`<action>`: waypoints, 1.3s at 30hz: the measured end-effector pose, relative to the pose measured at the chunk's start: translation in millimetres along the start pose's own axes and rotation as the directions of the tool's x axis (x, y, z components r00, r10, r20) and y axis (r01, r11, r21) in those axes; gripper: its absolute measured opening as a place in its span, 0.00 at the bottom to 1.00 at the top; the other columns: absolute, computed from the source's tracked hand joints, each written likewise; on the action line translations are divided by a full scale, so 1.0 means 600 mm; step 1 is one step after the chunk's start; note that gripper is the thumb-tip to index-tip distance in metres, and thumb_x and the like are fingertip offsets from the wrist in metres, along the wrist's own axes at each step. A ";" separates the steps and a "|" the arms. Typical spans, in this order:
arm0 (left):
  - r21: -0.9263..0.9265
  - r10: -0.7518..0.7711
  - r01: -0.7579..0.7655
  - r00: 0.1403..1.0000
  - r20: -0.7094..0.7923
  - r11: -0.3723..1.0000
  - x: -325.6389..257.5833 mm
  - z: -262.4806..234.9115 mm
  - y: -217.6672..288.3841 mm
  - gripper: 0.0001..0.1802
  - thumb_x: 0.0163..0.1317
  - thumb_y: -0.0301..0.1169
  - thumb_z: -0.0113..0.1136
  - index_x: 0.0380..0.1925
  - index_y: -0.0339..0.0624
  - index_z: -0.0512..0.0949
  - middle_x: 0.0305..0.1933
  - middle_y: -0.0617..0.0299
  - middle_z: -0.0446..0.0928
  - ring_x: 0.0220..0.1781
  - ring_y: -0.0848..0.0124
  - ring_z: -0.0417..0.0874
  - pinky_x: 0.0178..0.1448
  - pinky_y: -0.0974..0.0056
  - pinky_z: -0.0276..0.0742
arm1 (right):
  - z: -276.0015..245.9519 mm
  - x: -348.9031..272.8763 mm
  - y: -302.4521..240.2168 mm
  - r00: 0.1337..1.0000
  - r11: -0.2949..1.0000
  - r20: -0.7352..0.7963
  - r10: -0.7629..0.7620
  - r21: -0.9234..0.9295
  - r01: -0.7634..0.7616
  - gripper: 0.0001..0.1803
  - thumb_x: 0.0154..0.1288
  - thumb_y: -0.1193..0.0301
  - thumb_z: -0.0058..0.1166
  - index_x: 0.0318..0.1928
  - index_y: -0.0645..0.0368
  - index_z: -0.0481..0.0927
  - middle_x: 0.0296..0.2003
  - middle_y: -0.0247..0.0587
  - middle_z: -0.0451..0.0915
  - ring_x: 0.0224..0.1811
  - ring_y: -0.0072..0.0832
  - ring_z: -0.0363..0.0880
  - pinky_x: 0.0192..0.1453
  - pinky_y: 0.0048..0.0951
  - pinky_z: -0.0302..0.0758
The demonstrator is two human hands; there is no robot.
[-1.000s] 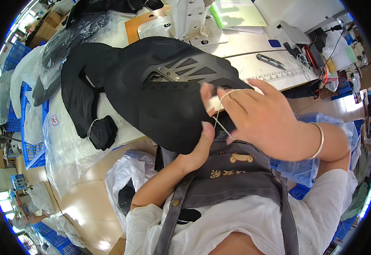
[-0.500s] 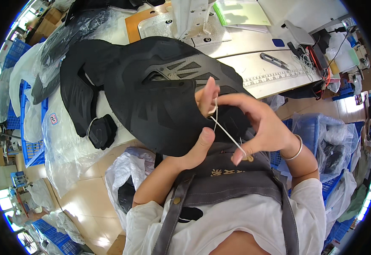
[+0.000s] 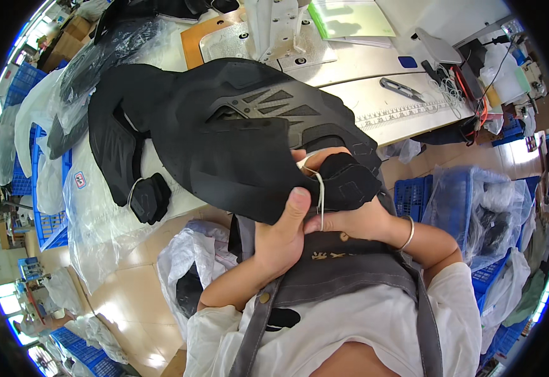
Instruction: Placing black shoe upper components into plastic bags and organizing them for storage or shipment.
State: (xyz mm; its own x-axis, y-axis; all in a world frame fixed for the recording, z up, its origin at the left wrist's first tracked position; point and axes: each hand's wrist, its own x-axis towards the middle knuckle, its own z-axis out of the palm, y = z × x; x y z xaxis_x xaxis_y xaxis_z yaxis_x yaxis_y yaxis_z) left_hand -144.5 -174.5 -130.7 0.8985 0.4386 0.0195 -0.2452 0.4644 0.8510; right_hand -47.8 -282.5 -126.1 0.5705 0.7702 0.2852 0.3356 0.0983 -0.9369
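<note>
A large black moulded sheet piece (image 3: 224,157), with ribbed cut-out patterns, spans from the table to my lap. My left hand (image 3: 281,232) grips its near edge, thumb on top and most fingers hidden beneath. Around the piece's right end (image 3: 347,182) runs a thin white elastic band (image 3: 321,198). My right hand (image 3: 356,220) is closed there, its thumb at the band's lower loop; its other fingers are partly hidden behind the black end. A second white band circles the bunched black end (image 3: 150,198) at the left.
Behind the black piece stands a white sewing machine (image 3: 281,31). Thread snips (image 3: 401,89) lie by a ruler strip (image 3: 406,114) on the table. A green booklet (image 3: 353,19) is at the back. Plastic-wrapped pieces (image 3: 111,56) and blue crates (image 3: 413,198) flank me.
My right hand has moved down and inward, bringing the stretched band round the black end. That end is now folded up and gathered. My left hand has shifted slightly down.
</note>
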 end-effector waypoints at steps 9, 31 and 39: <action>0.117 -0.298 0.311 0.947 -0.118 0.943 -0.013 -0.026 0.003 0.19 0.64 0.38 0.53 0.48 0.38 0.69 0.41 0.62 0.72 0.37 0.74 0.74 0.40 0.72 0.73 | -0.014 -0.036 0.016 0.933 0.941 0.224 0.281 0.127 -0.313 0.16 0.48 0.76 0.64 0.39 0.64 0.76 0.30 0.35 0.76 0.35 0.15 0.69 0.39 0.22 0.71; -0.521 -0.406 0.294 0.907 -0.114 0.802 -0.036 -0.130 0.068 0.26 0.63 0.30 0.53 0.59 0.33 0.61 0.59 0.54 0.68 0.59 0.64 0.72 0.61 0.64 0.67 | -0.081 0.174 0.020 0.963 0.670 0.158 0.220 -0.742 -0.031 0.39 0.38 0.59 0.71 0.50 0.64 0.68 0.45 0.49 0.71 0.49 0.43 0.68 0.53 0.37 0.67; 0.649 0.207 -0.045 0.962 -0.176 0.759 -0.028 -0.117 0.112 0.17 0.63 0.31 0.54 0.48 0.29 0.69 0.41 0.53 0.79 0.44 0.69 0.78 0.50 0.65 0.72 | -0.069 0.174 0.020 0.935 0.940 0.206 0.288 -0.246 -0.235 0.24 0.46 0.76 0.67 0.43 0.65 0.69 0.37 0.42 0.75 0.40 0.25 0.73 0.47 0.26 0.71</action>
State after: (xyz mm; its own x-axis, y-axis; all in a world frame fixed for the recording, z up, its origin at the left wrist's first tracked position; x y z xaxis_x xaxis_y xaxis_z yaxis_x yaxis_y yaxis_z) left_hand -201.6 -97.0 -110.8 0.7496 0.6538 0.1028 0.0103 -0.1668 0.9859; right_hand 46.7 -227.2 -99.4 0.4762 0.8782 -0.0445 0.3654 -0.2437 -0.8984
